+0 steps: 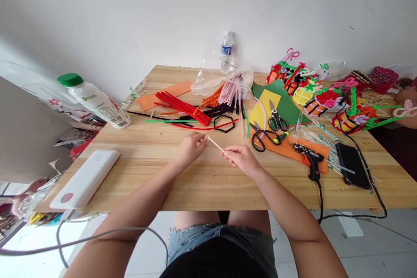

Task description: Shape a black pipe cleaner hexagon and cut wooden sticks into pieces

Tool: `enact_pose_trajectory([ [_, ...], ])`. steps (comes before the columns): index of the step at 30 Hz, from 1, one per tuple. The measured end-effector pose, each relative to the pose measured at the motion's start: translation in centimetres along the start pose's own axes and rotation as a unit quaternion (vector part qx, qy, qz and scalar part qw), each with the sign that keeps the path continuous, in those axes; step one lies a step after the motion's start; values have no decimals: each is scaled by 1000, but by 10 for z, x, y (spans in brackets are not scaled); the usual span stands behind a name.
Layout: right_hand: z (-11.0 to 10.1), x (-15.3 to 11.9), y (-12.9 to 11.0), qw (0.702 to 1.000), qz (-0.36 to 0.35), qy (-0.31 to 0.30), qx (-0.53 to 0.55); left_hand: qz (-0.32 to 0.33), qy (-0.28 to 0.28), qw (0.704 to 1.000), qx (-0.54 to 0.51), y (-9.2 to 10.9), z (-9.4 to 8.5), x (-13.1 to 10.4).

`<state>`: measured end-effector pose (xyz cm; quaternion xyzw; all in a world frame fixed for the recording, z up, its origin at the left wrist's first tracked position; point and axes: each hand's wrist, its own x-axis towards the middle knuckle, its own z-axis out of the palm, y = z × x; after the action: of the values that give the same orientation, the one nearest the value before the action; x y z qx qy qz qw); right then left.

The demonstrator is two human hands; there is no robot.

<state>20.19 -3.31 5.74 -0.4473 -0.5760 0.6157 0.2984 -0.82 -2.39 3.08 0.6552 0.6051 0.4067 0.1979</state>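
My right hand pinches a thin pale wooden stick between thumb and fingers, just above the table. The stick slants up and left toward my left hand. Curled fingers and thumb come close together on that hand, near the stick's far end; whether they hold something is not clear. Beyond my hands lie a red pipe-cleaner bundle, a single red pipe cleaner and a black pipe cleaner bent into a hexagon. To the right are black-handled scissors and a second pair of scissors.
A glue gun and phone lie right, with a cable along the edge. Decorated little baskets stand far right, near another person's hand. Left are a power bank and white bottle; behind, a water bottle.
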Motion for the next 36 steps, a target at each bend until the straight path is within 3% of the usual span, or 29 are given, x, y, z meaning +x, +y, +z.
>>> enact_pose_trajectory([
  [2, -4, 2, 2, 998, -18, -11, -66, 136, 94, 986, 24, 9, -1, -5],
  [4, -6, 4, 3, 990, -50, -23, -130, 248, 105, 963, 31, 19, -5, -10],
  [6, -7, 5, 3, 980, -89, -29, -178, 325, 29, 944, 44, 28, -7, -16],
  [9, -6, 6, 4, 961, -150, -27, -230, 353, -80, 927, 102, 32, -3, -23],
  [15, -4, 7, 10, 926, -211, -26, -313, 283, -140, 941, 125, 30, 9, -29],
  [26, -5, 2, 8, 884, -242, -28, -398, 207, -153, 965, 54, 34, 11, -31],
  [29, -25, 1, -3, 873, -266, 45, -407, 152, -128, 980, -22, 37, 11, -32],
  [31, -46, 2, -12, 849, -225, 181, -443, 89, -104, 986, -91, 40, 10, -32],
  [33, -67, 2, -17, 802, -123, 285, -510, 11, -88, 983, -160, 42, 9, -31],
  [36, -88, 3, -17, 747, 40, 308, -587, -100, -88, 961, -241, 44, 6, -27],
])
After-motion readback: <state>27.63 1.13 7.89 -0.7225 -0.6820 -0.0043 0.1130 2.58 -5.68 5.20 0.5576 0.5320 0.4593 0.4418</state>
